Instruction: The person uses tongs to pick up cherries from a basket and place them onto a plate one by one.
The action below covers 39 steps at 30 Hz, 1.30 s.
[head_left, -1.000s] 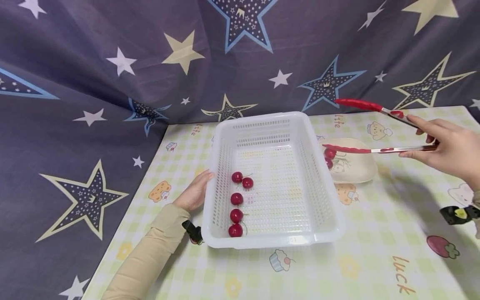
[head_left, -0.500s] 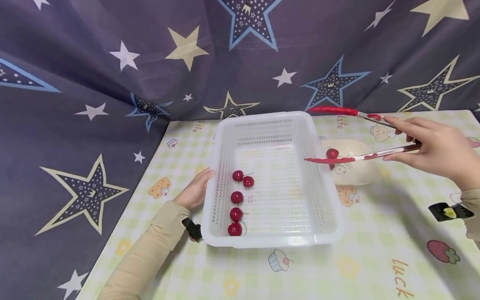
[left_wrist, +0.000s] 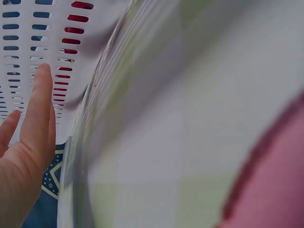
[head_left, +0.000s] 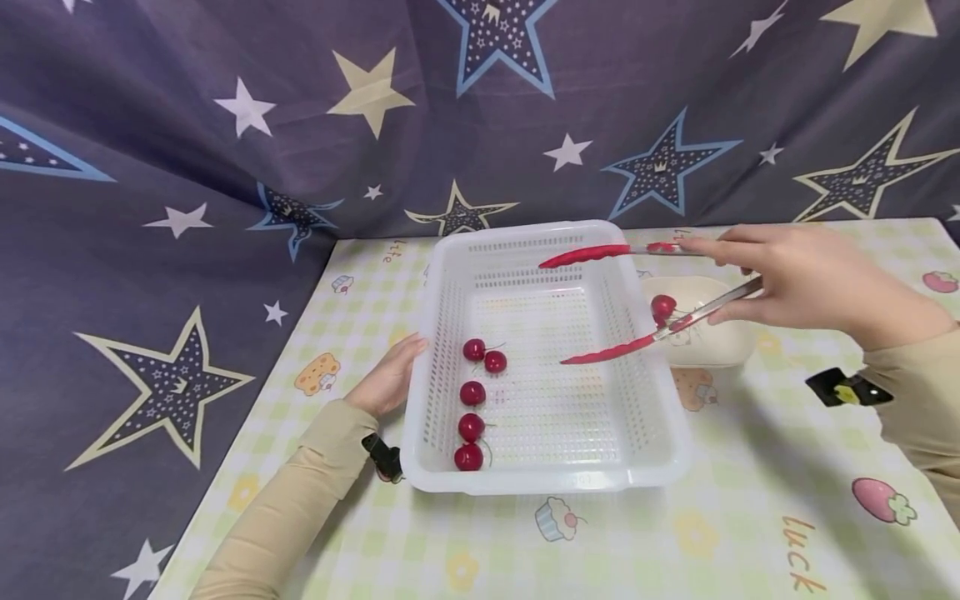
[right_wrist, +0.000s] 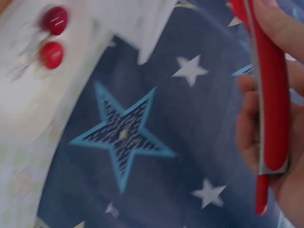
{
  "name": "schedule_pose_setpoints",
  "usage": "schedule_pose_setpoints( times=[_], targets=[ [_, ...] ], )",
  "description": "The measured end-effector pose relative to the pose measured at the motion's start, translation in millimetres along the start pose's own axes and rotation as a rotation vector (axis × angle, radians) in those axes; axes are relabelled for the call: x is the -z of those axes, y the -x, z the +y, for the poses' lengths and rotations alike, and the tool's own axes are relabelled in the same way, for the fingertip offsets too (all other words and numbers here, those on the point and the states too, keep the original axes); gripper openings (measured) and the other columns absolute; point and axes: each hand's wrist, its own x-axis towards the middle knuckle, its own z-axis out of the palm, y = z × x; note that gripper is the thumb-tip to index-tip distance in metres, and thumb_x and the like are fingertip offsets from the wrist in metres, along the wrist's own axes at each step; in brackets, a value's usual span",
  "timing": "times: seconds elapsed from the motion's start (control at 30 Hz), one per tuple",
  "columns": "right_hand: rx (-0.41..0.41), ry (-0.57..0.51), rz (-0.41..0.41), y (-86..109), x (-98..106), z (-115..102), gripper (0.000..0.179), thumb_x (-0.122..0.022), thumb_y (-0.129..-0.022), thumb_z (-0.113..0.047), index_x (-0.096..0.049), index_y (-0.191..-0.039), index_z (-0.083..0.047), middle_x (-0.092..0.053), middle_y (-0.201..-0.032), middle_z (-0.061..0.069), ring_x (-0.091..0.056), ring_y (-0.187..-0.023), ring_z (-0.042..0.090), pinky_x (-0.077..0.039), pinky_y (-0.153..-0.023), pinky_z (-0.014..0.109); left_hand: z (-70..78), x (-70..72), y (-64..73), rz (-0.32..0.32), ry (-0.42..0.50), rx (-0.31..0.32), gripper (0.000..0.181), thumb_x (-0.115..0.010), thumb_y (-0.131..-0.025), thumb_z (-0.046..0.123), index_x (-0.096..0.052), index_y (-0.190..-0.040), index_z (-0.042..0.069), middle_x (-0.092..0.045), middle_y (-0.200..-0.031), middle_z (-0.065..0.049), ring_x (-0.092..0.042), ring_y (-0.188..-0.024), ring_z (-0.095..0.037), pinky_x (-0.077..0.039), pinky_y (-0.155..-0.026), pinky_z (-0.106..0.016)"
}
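Grips red-and-silver tongs in right hand, with fingers on far arm and thumb against near arm. Holds both arms spread wide apart, red tips over right half of white basket; cannot tell exact height above basket floor. From right wrist view, slightly blurred: curls fingers behind red handle, lays thumb along top.

Sets left hand at basket's left side, fingertips at rim. From left wrist view: extends index finger nearly straight along slotted outer wall; shows red through several slots.

Inside basket: five cherries, stems visible on some, in rough line near left wall. At back of line, two side by side; at front, lowest one near front left corner.

Just right of basket: cream dish, partly behind near tong arm. Contains two more cherries, close together, toward left end.

Underneath all: checked tablecloth. Behind: dark starred curtain.
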Motion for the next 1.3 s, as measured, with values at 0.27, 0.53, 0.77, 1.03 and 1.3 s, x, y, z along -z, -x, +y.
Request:
schedule_pose_setpoints(
  times=[0.27, 0.53, 0.77, 1.03, 1.3],
  targets=[
    [-0.049, -0.018, -0.251, -39.0, 10, -26, 0.078, -0.084, -0.059, -0.048, -0.06, -0.129, -0.022, -0.069, -0.104, 0.003, -0.062, -0.067, 0.012, -0.051, -0.058, 0.043, 0.8, -0.8, 0.7, 0.001, -0.018, -0.002, 0.062, -0.038, -0.099, 0.031, -0.019, -0.148, -0.002, -0.036, -0.143, -0.023, -0.052, -0.118, -0.013, -0.045, -0.103, -0.03],
    [-0.008, 0.034, -0.376, -80.5, 7, -48, 0.07, -0.085, -0.063, -0.036, -0.061, -0.127, -0.024, -0.068, -0.099, 0.003, -0.057, -0.066, 0.015, -0.05, -0.054, 0.039, 2.4, 2.2, 2.2, -0.029, 0.003, -0.012, 0.06, -0.038, -0.1, 0.028, -0.019, -0.148, -0.002, -0.049, -0.131, -0.008, -0.057, -0.11, -0.006, -0.048, -0.098, -0.027],
    [0.025, 0.065, -0.452, -101.3, -5, -60, 0.06, -0.085, -0.066, -0.033, -0.066, -0.122, -0.024, -0.07, -0.088, 0.003, -0.054, -0.062, 0.015, -0.048, -0.054, 0.03, 7.0, 2.2, 1.2, -0.068, -0.034, -0.018, 0.06, -0.037, -0.1, 0.027, -0.016, -0.149, -0.001, -0.028, -0.147, -0.031, -0.054, -0.118, -0.015, -0.048, -0.099, -0.032],
    [0.037, 0.095, -0.504, -110.6, -22, -66, 0.055, -0.084, -0.067, -0.035, -0.068, -0.119, -0.026, -0.072, -0.088, 0.0, -0.062, -0.069, 0.017, -0.051, -0.058, 0.032, 10.9, 3.9, -1.6, -0.119, -0.074, -0.03, 0.059, -0.035, -0.099, 0.021, -0.014, -0.149, -0.003, -0.025, -0.146, -0.034, -0.055, -0.115, -0.01, -0.049, -0.097, -0.03],
    [0.018, 0.074, -0.544, -119.5, -37, -68, 0.054, -0.084, -0.069, -0.032, -0.068, -0.119, -0.022, -0.073, -0.103, 0.004, -0.068, -0.09, 0.022, -0.055, -0.07, 0.036, 8.8, 5.1, -0.7, -0.099, -0.061, -0.045, 0.058, -0.035, -0.101, 0.022, -0.015, -0.147, -0.007, -0.038, -0.14, -0.03, -0.059, -0.108, -0.007, -0.051, -0.095, -0.028]
  ],
)
